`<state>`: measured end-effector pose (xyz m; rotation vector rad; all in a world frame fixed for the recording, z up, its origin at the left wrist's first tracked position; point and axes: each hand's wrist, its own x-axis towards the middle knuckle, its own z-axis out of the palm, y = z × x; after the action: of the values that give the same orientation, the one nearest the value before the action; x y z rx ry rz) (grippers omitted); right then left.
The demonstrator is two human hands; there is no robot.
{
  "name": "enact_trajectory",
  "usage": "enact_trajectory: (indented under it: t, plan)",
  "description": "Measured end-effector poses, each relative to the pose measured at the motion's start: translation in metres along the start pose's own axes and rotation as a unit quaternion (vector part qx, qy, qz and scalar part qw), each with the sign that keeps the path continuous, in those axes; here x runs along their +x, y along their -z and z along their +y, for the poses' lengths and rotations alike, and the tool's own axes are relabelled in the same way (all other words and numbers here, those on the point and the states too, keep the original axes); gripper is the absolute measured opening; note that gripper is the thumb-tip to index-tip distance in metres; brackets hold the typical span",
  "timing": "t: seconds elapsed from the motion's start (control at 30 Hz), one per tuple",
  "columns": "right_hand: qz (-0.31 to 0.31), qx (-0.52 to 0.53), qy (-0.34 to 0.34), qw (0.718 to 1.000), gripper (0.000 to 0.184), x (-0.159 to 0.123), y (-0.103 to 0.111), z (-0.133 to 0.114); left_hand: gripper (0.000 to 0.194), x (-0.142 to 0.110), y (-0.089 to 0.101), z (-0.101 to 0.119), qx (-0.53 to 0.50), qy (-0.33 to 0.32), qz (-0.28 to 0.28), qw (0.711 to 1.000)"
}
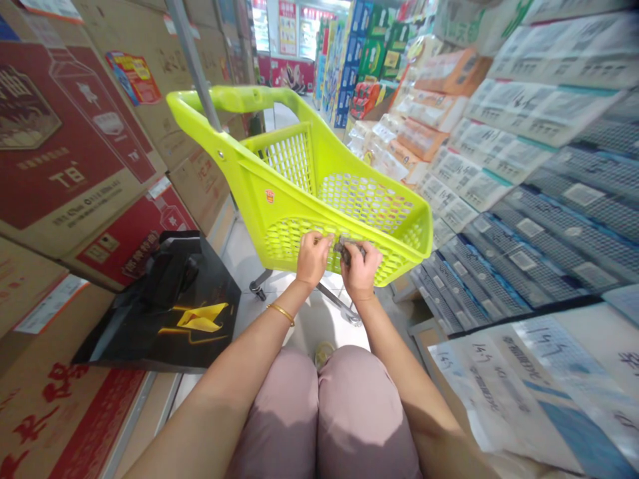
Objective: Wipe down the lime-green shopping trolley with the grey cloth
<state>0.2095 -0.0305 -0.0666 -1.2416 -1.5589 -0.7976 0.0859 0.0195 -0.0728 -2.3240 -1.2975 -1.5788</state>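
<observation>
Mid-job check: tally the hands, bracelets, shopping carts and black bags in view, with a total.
Left hand and right hand: 2
Gold bracelet: 1
Yellow-green shopping cart: 1
Black bag: 1
Total: 5

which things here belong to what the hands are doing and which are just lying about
Seem part of the job:
- left hand
- right hand
- small dark grey item in the right hand, too small to identify
- green cart, just beyond the hands

Just around:
- black bag
- cartons on the left
- stacked packs on the right
</observation>
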Motion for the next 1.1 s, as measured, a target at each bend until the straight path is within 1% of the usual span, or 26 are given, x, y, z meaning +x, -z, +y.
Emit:
enact_trajectory:
  t: [0.1, 0.17, 0.23, 0.37, 0.47, 0.57, 0.63, 0.7, 0.8, 0.87, 0.93, 1.03, 1.1]
  plan:
    - [0.03, 0.023, -0.022, 0.999, 0.023, 0.032, 0.011, 0.001, 0.021, 0.0, 0.001, 0.002, -0.003, 0.016, -0.005, 1.0]
    - [0.013, 0.028, -0.034, 0.999, 0.025, 0.041, 0.013, 0.001, 0.022, 0.0, 0.0, 0.002, -0.001, 0.02, -0.006, 1.0]
    - [-0.02, 0.029, -0.038, 0.999, 0.024, 0.039, 0.009, 0.001, 0.022, 0.0, 0.0, 0.002, 0.009, 0.018, 0.0, 1.0]
    - [-0.081, 0.024, -0.019, 0.996, 0.022, 0.009, -0.007, 0.0, 0.021, 0.0, -0.001, 0.001, 0.018, 0.009, 0.013, 1.0]
    - [-0.114, 0.008, -0.013, 0.993, 0.022, -0.017, -0.015, 0.0, 0.023, 0.001, -0.002, 0.002, 0.001, 0.015, 0.006, 1.0]
    - [-0.155, -0.004, -0.016, 0.988, 0.021, -0.039, -0.019, -0.002, 0.023, 0.001, -0.003, 0.003, -0.011, 0.03, -0.002, 1.0]
    - [-0.189, 0.0, -0.008, 0.982, 0.022, -0.051, -0.02, -0.003, 0.023, 0.002, -0.004, 0.004, -0.007, 0.031, 0.003, 0.999]
    - [-0.207, 0.002, 0.002, 0.978, 0.023, -0.06, -0.02, -0.005, 0.022, 0.002, -0.005, 0.004, -0.001, 0.026, 0.012, 1.0]
    - [-0.193, -0.013, 0.008, 0.981, 0.023, -0.065, -0.018, -0.007, 0.022, 0.001, -0.005, 0.005, -0.002, 0.019, 0.021, 1.0]
    - [-0.167, -0.021, 0.004, 0.986, 0.023, -0.059, -0.016, -0.008, 0.021, 0.001, -0.005, 0.006, -0.005, 0.02, 0.019, 1.0]
    - [-0.119, -0.023, -0.008, 0.993, 0.023, -0.044, -0.011, -0.008, 0.021, 0.001, -0.005, 0.007, -0.008, 0.023, 0.014, 1.0]
    - [-0.033, -0.02, -0.027, 0.999, 0.021, -0.013, -0.002, -0.006, 0.02, 0.001, -0.006, 0.007, -0.011, 0.031, 0.011, 0.999]
    - [-0.002, -0.014, -0.038, 0.999, 0.021, 0.005, 0.003, -0.003, 0.019, 0.001, -0.006, 0.007, -0.014, 0.041, 0.011, 0.999]
